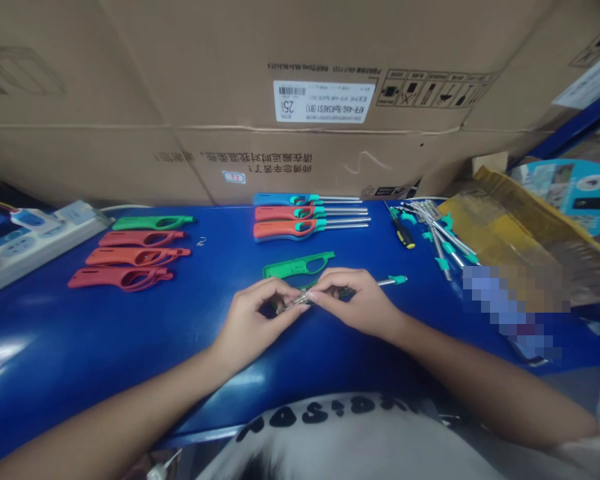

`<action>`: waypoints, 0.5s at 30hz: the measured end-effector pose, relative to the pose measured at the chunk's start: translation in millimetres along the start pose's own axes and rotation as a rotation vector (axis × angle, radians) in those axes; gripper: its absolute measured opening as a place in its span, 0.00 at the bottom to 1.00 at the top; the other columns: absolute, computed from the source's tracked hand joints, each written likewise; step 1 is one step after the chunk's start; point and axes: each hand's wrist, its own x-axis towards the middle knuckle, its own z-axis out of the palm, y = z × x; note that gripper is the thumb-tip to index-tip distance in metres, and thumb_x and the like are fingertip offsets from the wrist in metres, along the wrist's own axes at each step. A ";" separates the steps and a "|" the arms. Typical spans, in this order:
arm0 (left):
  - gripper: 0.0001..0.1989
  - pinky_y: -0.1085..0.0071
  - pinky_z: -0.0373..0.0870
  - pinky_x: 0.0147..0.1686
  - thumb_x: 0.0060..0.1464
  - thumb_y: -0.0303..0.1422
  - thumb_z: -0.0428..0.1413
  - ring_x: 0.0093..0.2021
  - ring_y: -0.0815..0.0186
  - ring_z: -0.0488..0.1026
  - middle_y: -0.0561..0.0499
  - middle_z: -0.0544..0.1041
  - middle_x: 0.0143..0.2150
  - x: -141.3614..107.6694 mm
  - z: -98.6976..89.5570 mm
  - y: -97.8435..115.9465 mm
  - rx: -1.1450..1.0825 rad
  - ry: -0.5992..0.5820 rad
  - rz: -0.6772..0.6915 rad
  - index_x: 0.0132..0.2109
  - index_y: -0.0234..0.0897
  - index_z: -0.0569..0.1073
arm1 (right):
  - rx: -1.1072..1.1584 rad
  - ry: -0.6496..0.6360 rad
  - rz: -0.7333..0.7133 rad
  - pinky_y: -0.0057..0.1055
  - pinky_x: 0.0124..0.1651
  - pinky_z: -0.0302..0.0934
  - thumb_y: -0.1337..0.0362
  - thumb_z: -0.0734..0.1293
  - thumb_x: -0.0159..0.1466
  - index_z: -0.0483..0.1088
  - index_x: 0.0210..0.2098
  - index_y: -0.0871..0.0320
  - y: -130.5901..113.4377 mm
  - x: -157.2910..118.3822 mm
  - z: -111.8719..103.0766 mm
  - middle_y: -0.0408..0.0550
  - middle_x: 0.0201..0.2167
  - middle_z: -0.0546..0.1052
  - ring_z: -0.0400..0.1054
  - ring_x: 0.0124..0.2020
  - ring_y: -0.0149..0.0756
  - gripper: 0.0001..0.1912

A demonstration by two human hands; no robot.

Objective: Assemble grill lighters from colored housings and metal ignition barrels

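Note:
Close together at the table's middle, my left hand (pixel 253 317) and my right hand (pixel 357 300) pinch a small, shiny metal part (pixel 297 300) between their fingertips. Its exact kind is hard to make out, and the fingers cover much of it. Just behind them lies a green lighter handle half (pixel 300 265), its trigger loop towards the right. A metal lighter tube (pixel 393 281) with a teal piece near its end sticks out beyond my right hand. Whether that tube joins what I hold cannot be seen.
Red and green handle shells (pixel 125 257) lie at left. Lighters with metal tubes (pixel 285 213) are lined up at the back. A screwdriver (pixel 403 230), loose tubes (pixel 443 237) and a taped carton (pixel 505 233) are at right. A power strip (pixel 40 240) is far left; cardboard (pixel 205 87) stands behind.

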 end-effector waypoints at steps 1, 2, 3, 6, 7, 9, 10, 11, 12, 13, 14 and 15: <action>0.07 0.73 0.71 0.32 0.56 0.35 0.66 0.31 0.69 0.73 0.51 0.80 0.34 0.0 -0.3 0.3 0.009 0.002 0.000 0.38 0.36 0.80 | -0.011 0.004 -0.008 0.29 0.29 0.61 0.61 0.70 0.65 0.79 0.31 0.57 0.5 -0.8 0.8 0.46 0.28 0.78 0.66 0.26 0.30 0.09; 0.07 0.73 0.71 0.32 0.56 0.35 0.66 0.31 0.69 0.74 0.50 0.80 0.34 0.1 -0.6 0.6 0.017 0.006 -0.001 0.38 0.37 0.80 | -0.021 0.010 -0.017 0.29 0.30 0.61 0.61 0.69 0.65 0.78 0.31 0.57 1.0 -1.7 1.8 0.46 0.28 0.78 0.67 0.26 0.30 0.09; 0.07 0.73 0.71 0.32 0.56 0.35 0.66 0.32 0.68 0.75 0.50 0.80 0.34 0.2 -0.7 1.0 0.024 0.007 -0.005 0.38 0.37 0.80 | -0.029 0.021 -0.030 0.29 0.30 0.62 0.61 0.69 0.66 0.78 0.31 0.57 1.5 -2.7 3.2 0.46 0.27 0.78 0.67 0.26 0.30 0.10; 0.07 0.73 0.73 0.33 0.55 0.36 0.66 0.33 0.67 0.76 0.50 0.81 0.34 0.7 -0.7 1.3 0.027 0.010 -0.020 0.37 0.37 0.81 | -0.043 0.073 -0.086 0.29 0.30 0.62 0.62 0.68 0.66 0.76 0.30 0.57 3.3 -5.7 8.5 0.46 0.27 0.77 0.66 0.26 0.30 0.10; 0.07 0.73 0.73 0.33 0.55 0.36 0.67 0.33 0.67 0.76 0.50 0.81 0.34 0.9 -0.6 1.1 0.023 0.015 -0.027 0.37 0.37 0.81 | -0.046 0.087 -0.100 0.29 0.30 0.62 0.62 0.68 0.66 0.76 0.30 0.58 3.8 -6.2 10.0 0.46 0.27 0.76 0.66 0.26 0.29 0.10; 0.08 0.72 0.73 0.33 0.54 0.37 0.67 0.32 0.67 0.77 0.50 0.81 0.35 1.4 -0.5 0.2 0.012 0.026 -0.048 0.37 0.37 0.81 | -0.056 0.098 -0.100 0.28 0.30 0.61 0.62 0.68 0.67 0.76 0.30 0.58 3.9 -5.9 11.4 0.45 0.26 0.76 0.65 0.26 0.29 0.10; 0.08 0.72 0.73 0.32 0.54 0.37 0.67 0.32 0.67 0.77 0.50 0.81 0.35 1.8 -0.6 -0.4 0.005 0.032 -0.060 0.38 0.37 0.81 | -0.063 0.091 -0.090 0.28 0.29 0.61 0.61 0.68 0.67 0.77 0.31 0.58 3.5 -5.1 10.7 0.45 0.27 0.76 0.64 0.25 0.29 0.10; 0.09 0.72 0.74 0.32 0.53 0.37 0.68 0.32 0.67 0.77 0.50 0.82 0.35 2.3 -1.0 -0.8 0.001 0.036 -0.073 0.38 0.37 0.81 | -0.072 0.079 -0.077 0.27 0.29 0.60 0.61 0.68 0.67 0.77 0.33 0.58 2.9 -3.8 9.0 0.45 0.28 0.76 0.64 0.25 0.28 0.09; 0.10 0.72 0.74 0.32 0.53 0.38 0.68 0.32 0.67 0.77 0.50 0.82 0.35 3.0 -1.6 -1.2 0.001 0.039 -0.085 0.39 0.37 0.81 | -0.082 0.070 -0.064 0.27 0.28 0.60 0.61 0.68 0.67 0.78 0.35 0.58 2.0 -2.3 6.1 0.45 0.29 0.77 0.64 0.25 0.28 0.09; 0.10 0.72 0.74 0.32 0.53 0.38 0.68 0.32 0.67 0.77 0.50 0.82 0.36 3.7 -2.4 -1.3 0.003 0.038 -0.095 0.39 0.37 0.81 | -0.094 0.068 -0.057 0.27 0.28 0.60 0.61 0.68 0.67 0.79 0.37 0.58 1.1 -0.7 2.1 0.46 0.31 0.77 0.64 0.25 0.27 0.09; 0.10 0.72 0.74 0.32 0.53 0.38 0.68 0.31 0.67 0.77 0.49 0.82 0.36 4.4 -3.4 -1.3 0.007 0.034 -0.104 0.39 0.37 0.81 | -0.110 0.069 -0.054 0.26 0.28 0.59 0.61 0.67 0.67 0.79 0.39 0.58 0.2 0.8 -2.8 0.46 0.32 0.77 0.64 0.26 0.27 0.09; 0.11 0.73 0.74 0.32 0.53 0.38 0.68 0.31 0.67 0.77 0.49 0.83 0.36 5.3 -4.5 -1.2 0.011 0.032 -0.114 0.39 0.37 0.81 | -0.131 0.075 -0.053 0.26 0.28 0.59 0.61 0.67 0.68 0.78 0.39 0.59 -0.6 2.0 -8.3 0.46 0.33 0.77 0.64 0.26 0.27 0.10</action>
